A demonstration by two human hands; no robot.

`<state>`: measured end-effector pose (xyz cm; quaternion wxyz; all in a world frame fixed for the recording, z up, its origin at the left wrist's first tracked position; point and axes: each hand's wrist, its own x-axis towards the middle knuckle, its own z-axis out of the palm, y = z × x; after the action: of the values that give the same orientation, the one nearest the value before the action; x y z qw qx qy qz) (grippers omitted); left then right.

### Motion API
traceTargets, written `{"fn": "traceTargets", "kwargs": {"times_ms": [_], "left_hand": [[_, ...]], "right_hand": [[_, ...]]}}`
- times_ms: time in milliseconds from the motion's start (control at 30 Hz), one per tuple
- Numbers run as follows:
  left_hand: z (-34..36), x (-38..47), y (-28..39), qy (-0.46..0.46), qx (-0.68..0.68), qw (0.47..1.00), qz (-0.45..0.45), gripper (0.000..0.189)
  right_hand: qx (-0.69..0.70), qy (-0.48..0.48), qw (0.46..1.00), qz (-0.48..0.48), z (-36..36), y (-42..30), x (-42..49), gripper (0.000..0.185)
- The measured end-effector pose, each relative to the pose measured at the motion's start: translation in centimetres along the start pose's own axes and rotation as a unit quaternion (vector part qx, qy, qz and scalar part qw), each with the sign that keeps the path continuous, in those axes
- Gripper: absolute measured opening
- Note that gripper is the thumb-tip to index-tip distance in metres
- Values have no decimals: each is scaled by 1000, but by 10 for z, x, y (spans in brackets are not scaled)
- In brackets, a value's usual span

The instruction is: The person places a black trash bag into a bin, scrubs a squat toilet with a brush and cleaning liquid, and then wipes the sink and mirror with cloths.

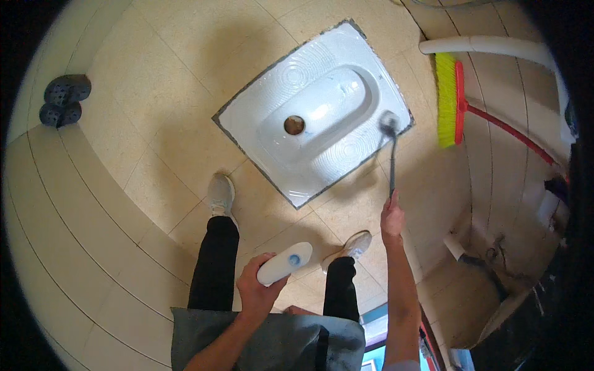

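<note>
Set into the floor before me is a white ceramic squat toilet pan [320,60] with ribbed footrests and a round brown drain hole [294,125]. My right hand [392,220] grips the grey handle of a toilet brush [393,160]. The blurred round brush head is over the pan's flat right-hand rim; whether it touches is hard to tell. Nearer my body, my left hand [256,290] is wrapped around a white oblong plastic container [276,271]. Its top is slanted and shows a round blue patch.
A broom [448,99] with yellow bristles and a red handle leans by the right wall, below a white pipe [482,45]. Dark perforated slippers [65,99] rest against the left wall. Another pipe [457,248] and a dark hose stand at lower right. My feet are on beige tiles [171,185].
</note>
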<state>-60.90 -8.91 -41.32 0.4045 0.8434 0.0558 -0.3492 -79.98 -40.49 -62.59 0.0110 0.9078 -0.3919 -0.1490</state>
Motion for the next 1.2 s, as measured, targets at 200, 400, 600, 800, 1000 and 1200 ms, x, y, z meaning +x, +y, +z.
{"fn": "traceTargets", "kwargs": {"times_ms": [200, 400, 600, 800, 1000, 1200], "left_hand": [[0, -1, 6, -14, -13, 999, -30, 44], [1, 6, 3, -35, -9, 999, -9, 44], [0, 4, 6, -27, -13, 999, -28, 45], [-5, 8, -9, -26, -17, 999, 6, 46], [-17, 12, -5, -25, -8, 1000, 1, 45], [-31, 25, 0, 9, -44, 998, -47, 45]], "right_hand": [[-150, -271, 895, -321, -32, 56, -81, 62], [31, -105, 994, -19, -4, 46, -13, 50], [-84, -281, 911, -291, -17, 4, -120, 63], [-125, -77, 974, -171, -29, -61, 139, 36], [-183, -98, 962, -177, 38, -124, 109, 47], [-138, -329, 900, -252, 1, -173, 45, 60]]}}
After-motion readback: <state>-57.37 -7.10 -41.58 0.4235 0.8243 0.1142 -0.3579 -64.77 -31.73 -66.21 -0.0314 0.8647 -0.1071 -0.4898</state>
